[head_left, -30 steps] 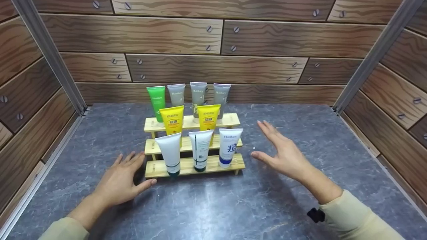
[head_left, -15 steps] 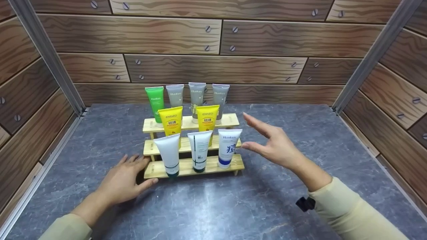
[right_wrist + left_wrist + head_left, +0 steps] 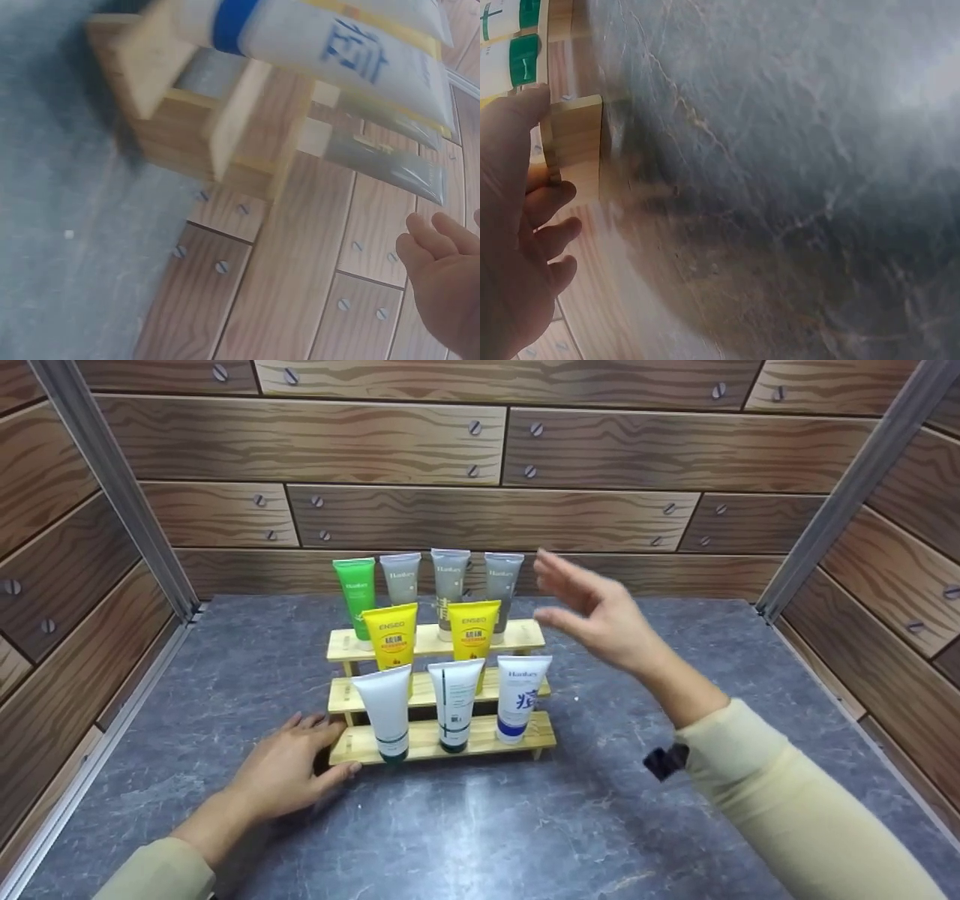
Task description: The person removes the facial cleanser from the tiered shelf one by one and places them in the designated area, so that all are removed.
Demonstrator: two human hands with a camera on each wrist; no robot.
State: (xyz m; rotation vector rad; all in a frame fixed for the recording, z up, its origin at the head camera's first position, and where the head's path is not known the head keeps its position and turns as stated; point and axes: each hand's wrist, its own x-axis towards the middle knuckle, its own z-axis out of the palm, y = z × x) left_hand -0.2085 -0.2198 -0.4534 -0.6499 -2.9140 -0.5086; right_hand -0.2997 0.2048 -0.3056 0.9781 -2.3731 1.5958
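Nine tubes (image 3: 455,701) stand cap-down on a three-step rack (image 3: 422,739) in the head view. The rack sits on the grey surface (image 3: 465,832), near its back edge and a little closer to the left edge than the right. White tubes (image 3: 381,709) take the bottom step, three in all; yellow tubes (image 3: 471,631) take the middle, two of them; the top step has one green tube (image 3: 355,596) at its left end and three grey tubes (image 3: 501,585). The left hand (image 3: 281,769) is at the left end of the bottom step. The right hand (image 3: 611,622) is raised beside the rightmost grey tube, apart from it, fingers extended and thumb spread, holding nothing.

From the left wrist, the thumb (image 3: 529,105) rests on the step's edge, just beside a green cap (image 3: 525,60). The other fingers (image 3: 551,202) bend in around the end leg (image 3: 577,142), so the hand grips the rack.

From the right wrist, blurred, the right hand's fingertips (image 3: 420,225) are near a grey tube's flat end, not touching it.
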